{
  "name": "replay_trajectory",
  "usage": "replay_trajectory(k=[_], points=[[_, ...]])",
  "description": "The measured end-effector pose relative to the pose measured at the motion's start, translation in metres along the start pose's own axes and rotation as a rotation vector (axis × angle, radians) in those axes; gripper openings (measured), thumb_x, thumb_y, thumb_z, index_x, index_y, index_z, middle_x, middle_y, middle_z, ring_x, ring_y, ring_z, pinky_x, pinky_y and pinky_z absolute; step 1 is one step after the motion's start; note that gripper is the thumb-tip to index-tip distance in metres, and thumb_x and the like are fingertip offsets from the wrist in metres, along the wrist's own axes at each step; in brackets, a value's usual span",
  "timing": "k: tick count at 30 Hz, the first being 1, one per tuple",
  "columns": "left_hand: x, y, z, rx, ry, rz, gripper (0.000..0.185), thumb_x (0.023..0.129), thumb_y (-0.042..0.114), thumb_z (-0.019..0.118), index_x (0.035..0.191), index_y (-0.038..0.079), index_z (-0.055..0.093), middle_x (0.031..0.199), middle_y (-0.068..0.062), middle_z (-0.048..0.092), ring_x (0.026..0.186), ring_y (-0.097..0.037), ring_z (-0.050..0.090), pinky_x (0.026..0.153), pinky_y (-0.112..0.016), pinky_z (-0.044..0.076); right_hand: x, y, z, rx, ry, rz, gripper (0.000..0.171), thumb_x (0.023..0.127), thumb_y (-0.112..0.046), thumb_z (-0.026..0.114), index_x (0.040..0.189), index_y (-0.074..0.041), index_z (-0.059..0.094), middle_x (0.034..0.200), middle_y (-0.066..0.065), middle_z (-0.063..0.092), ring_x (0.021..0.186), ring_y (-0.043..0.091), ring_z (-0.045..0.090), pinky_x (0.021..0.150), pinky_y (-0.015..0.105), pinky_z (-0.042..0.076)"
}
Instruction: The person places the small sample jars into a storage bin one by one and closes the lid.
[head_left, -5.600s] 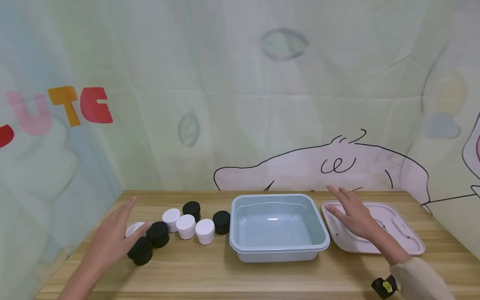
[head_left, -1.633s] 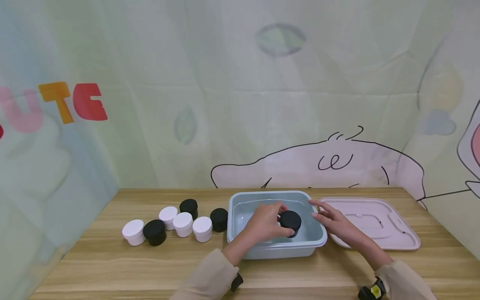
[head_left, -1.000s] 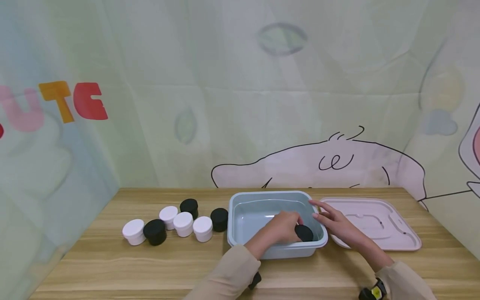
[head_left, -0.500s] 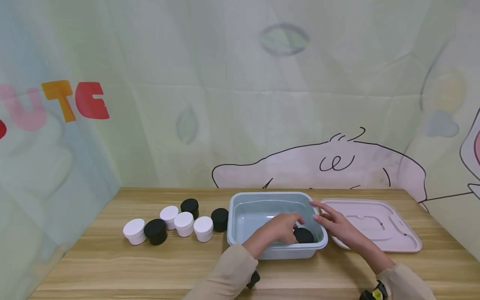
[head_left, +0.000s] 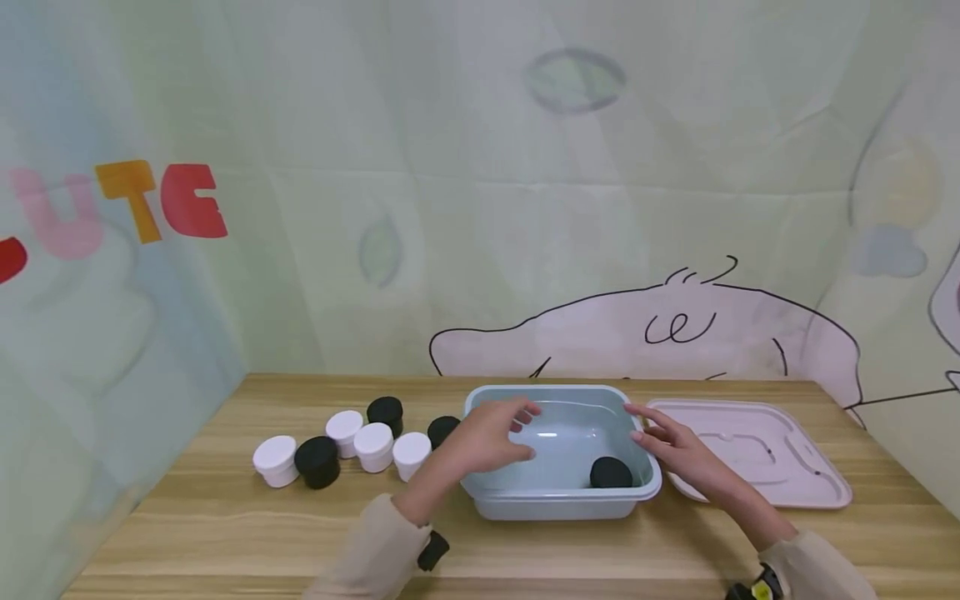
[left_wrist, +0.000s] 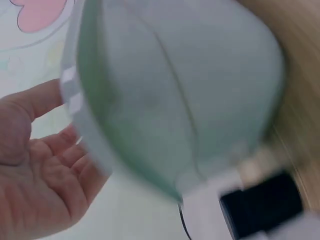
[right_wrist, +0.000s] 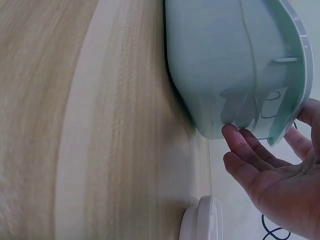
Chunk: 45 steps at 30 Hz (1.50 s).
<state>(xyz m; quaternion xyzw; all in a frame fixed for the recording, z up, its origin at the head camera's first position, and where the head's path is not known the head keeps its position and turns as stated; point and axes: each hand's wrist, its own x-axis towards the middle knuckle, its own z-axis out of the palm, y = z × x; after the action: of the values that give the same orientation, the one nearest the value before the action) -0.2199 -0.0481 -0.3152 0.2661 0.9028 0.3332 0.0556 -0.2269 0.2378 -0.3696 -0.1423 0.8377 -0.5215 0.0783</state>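
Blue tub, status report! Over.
Left hand empty, near left rim of tub. Right hand at right rim. One black jar inside, front right corner. Pink lid off, alongside.

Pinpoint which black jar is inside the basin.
The black jar in the near right corner of the basin; the other three black jars stand left of it on the table.

"Which colours sit left of the left hand (head_left: 487, 437)?"
"White jars (head_left: 275, 460) and black jars (head_left: 317, 462), all plain."
"Under it?"
"A pale blue tub (head_left: 555, 506); the single jar (head_left: 611, 473) inside, nearer the right hand (head_left: 678, 450), is black."
"Beyond that hand?"
"A pale pink lid (head_left: 772, 458). Beneath everything, the table (head_left: 225, 542) is light brown, striped with wood grain; both hands' sleeves (head_left: 375, 546) are beige."
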Motion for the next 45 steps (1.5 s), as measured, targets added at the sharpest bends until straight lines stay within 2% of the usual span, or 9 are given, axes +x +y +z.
replay_trajectory(k=[10, 15, 27, 33, 37, 41, 45], points=[[-0.037, -0.046, -0.039, -0.057, 0.235, -0.05, 0.04, 0.077, 0.007, 0.07, 0.115, 0.0, 0.057, 0.108, -0.015, 0.062, 0.099, -0.029, 0.059, 0.084, -0.04, 0.048, -0.002, 0.002, -0.002, -0.016, 0.012, 0.029, 0.055, 0.094, -0.029, 0.049, 0.141, -0.008, 0.031, 0.139, 0.031, 0.029, 0.121, 0.044, 0.039, 0.089, 0.051, 0.043], [-0.061, -0.067, -0.056, -0.056, 0.304, -0.08, 0.04, 0.079, 0.008, 0.068, 0.116, -0.002, 0.056, 0.11, -0.016, 0.061, 0.103, -0.032, 0.057, 0.084, -0.043, 0.047, -0.001, 0.002, -0.001, -0.007, 0.011, 0.03, 0.055, 0.093, -0.03, 0.05, 0.141, -0.008, 0.031, 0.139, 0.031, 0.028, 0.122, 0.044, 0.038, 0.09, 0.05, 0.042], [-0.109, -0.103, -0.087, 0.011, 0.489, -0.183, 0.045, 0.08, 0.015, 0.069, 0.119, -0.001, 0.053, 0.11, -0.021, 0.06, 0.101, -0.033, 0.057, 0.08, -0.043, 0.049, 0.0, 0.001, -0.002, -0.015, 0.0, 0.01, 0.055, 0.094, -0.027, 0.049, 0.141, -0.006, 0.03, 0.141, 0.03, 0.027, 0.123, 0.045, 0.036, 0.09, 0.05, 0.043], [-0.128, -0.123, -0.1, 0.037, 0.52, -0.245, 0.051, 0.081, 0.02, 0.068, 0.122, -0.004, 0.05, 0.114, -0.025, 0.057, 0.105, -0.037, 0.053, 0.081, -0.045, 0.048, 0.001, 0.002, -0.002, -0.003, 0.004, 0.01, 0.055, 0.094, -0.027, 0.049, 0.141, -0.006, 0.03, 0.14, 0.031, 0.029, 0.123, 0.044, 0.037, 0.09, 0.049, 0.043], [-0.14, -0.144, -0.108, 0.072, 0.531, -0.27, 0.055, 0.081, 0.023, 0.068, 0.123, -0.006, 0.048, 0.115, -0.028, 0.055, 0.105, -0.04, 0.053, 0.082, -0.047, 0.046, 0.001, 0.002, -0.003, -0.019, 0.01, 0.008, 0.054, 0.094, -0.027, 0.049, 0.141, -0.006, 0.031, 0.139, 0.03, 0.03, 0.123, 0.044, 0.037, 0.089, 0.048, 0.043], [-0.15, -0.162, -0.114, 0.101, 0.522, -0.306, 0.058, 0.081, 0.027, 0.068, 0.123, -0.007, 0.048, 0.116, -0.03, 0.053, 0.105, -0.045, 0.051, 0.082, -0.052, 0.044, 0.0, 0.002, -0.004, -0.023, 0.01, 0.006, 0.054, 0.094, -0.027, 0.049, 0.141, -0.006, 0.031, 0.139, 0.03, 0.03, 0.122, 0.043, 0.038, 0.09, 0.048, 0.043], [-0.158, -0.171, -0.118, 0.12, 0.494, -0.335, 0.059, 0.081, 0.027, 0.068, 0.123, -0.008, 0.046, 0.119, -0.031, 0.051, 0.107, -0.047, 0.048, 0.082, -0.054, 0.041, -0.001, 0.003, -0.005, -0.026, 0.011, 0.005, 0.054, 0.094, -0.027, 0.049, 0.14, -0.005, 0.031, 0.139, 0.03, 0.03, 0.122, 0.043, 0.039, 0.09, 0.049, 0.043]])
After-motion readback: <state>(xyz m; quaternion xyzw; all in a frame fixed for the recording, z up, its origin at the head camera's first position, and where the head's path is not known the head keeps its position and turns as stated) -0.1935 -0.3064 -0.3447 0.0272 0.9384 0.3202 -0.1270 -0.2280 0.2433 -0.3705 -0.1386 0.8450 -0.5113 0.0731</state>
